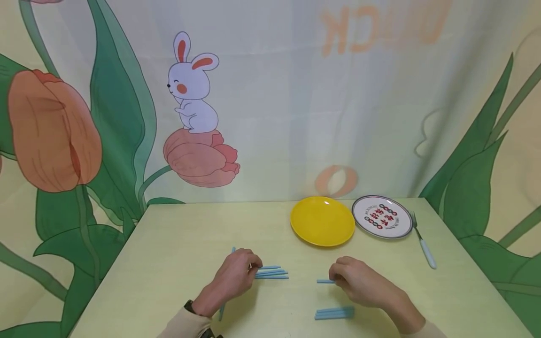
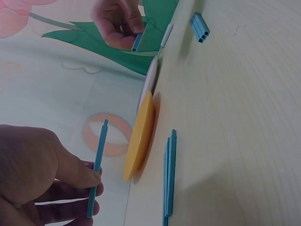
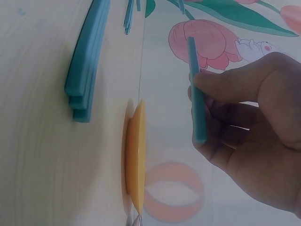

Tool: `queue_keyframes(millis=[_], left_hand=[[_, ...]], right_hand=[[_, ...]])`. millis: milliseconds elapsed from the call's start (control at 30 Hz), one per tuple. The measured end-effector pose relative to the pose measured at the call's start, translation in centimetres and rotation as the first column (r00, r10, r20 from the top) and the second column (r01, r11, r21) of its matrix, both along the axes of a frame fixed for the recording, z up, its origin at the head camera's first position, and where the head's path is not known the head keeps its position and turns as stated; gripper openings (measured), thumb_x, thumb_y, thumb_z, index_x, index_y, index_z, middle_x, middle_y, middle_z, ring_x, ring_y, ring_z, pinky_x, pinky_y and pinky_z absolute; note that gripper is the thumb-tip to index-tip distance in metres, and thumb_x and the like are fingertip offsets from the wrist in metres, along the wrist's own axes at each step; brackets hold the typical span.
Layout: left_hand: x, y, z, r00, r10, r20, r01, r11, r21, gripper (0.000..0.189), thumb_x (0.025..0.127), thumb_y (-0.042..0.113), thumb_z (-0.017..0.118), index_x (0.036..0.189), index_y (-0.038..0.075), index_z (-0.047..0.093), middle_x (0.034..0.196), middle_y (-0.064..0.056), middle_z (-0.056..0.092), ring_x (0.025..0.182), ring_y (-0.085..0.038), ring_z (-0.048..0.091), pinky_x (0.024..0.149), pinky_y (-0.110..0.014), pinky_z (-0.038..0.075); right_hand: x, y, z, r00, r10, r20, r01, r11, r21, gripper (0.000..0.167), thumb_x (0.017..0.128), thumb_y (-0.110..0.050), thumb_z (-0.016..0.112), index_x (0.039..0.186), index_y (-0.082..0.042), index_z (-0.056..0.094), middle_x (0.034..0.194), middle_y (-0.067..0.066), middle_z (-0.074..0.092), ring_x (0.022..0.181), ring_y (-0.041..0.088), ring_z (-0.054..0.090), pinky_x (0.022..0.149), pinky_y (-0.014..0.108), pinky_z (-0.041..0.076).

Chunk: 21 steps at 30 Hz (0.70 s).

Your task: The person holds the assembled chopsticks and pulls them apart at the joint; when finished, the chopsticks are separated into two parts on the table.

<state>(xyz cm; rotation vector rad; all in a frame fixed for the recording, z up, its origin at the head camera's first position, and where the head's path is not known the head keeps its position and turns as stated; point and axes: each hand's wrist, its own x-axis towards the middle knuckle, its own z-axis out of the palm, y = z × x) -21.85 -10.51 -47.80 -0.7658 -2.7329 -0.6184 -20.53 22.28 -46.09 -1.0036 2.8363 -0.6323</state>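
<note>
My left hand (image 1: 238, 274) pinches a slim blue stick (image 2: 97, 169) between thumb and fingers, raised over the table. Below it lies a small group of similar blue sticks (image 1: 272, 276), partly covered by the hand in the head view. Parts of blue stick (image 1: 221, 312) also show beside the left wrist and beyond the knuckles. Another blue stick (image 3: 198, 94) is pinched in my right hand (image 1: 359, 281), held above the table. Nearer the front edge, under the right hand's side, a neat stack of blue sticks (image 1: 334, 313) lies flat.
A yellow plate (image 1: 322, 221) sits at the back, right of centre. Beside it is a white plate (image 1: 397, 227) with a dark rim and printed pattern. A fork (image 1: 428, 253) with a pale handle lies at its right. A printed curtain (image 1: 270, 94) hangs behind the table.
</note>
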Motion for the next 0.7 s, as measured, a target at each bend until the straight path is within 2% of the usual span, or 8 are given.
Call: queue_keyframes(millis=[433, 700], left_hand=[[-0.5, 0.3, -0.2, 1.0, -0.002, -0.003, 0.002, 1.0, 0.001, 0.013, 0.082, 0.001, 0.068, 0.084, 0.011, 0.076, 0.079, 0.005, 0.067, 0.074, -0.01, 0.056, 0.066, -0.024, 0.046], [-0.8, 0.5, -0.5, 1.0, -0.003, 0.026, 0.003, 1.0, 0.003, 0.012, 0.083, 0.003, 0.068, 0.085, 0.012, 0.076, 0.079, 0.005, 0.067, 0.074, -0.009, 0.056, 0.067, -0.024, 0.046]], right_hand=[[0.3, 0.2, -0.7, 1.0, 0.003, -0.001, -0.003, 1.0, -0.009, 0.009, 0.09, -0.008, 0.064, 0.092, -0.016, 0.069, 0.087, -0.013, 0.057, 0.077, 0.0, 0.049, 0.072, 0.022, 0.051], [0.4, 0.1, -1.1, 1.0, 0.027, -0.003, -0.027, 0.999, -0.029, 0.008, 0.09, -0.009, 0.065, 0.091, -0.016, 0.069, 0.086, -0.012, 0.058, 0.077, 0.0, 0.05, 0.071, 0.021, 0.051]])
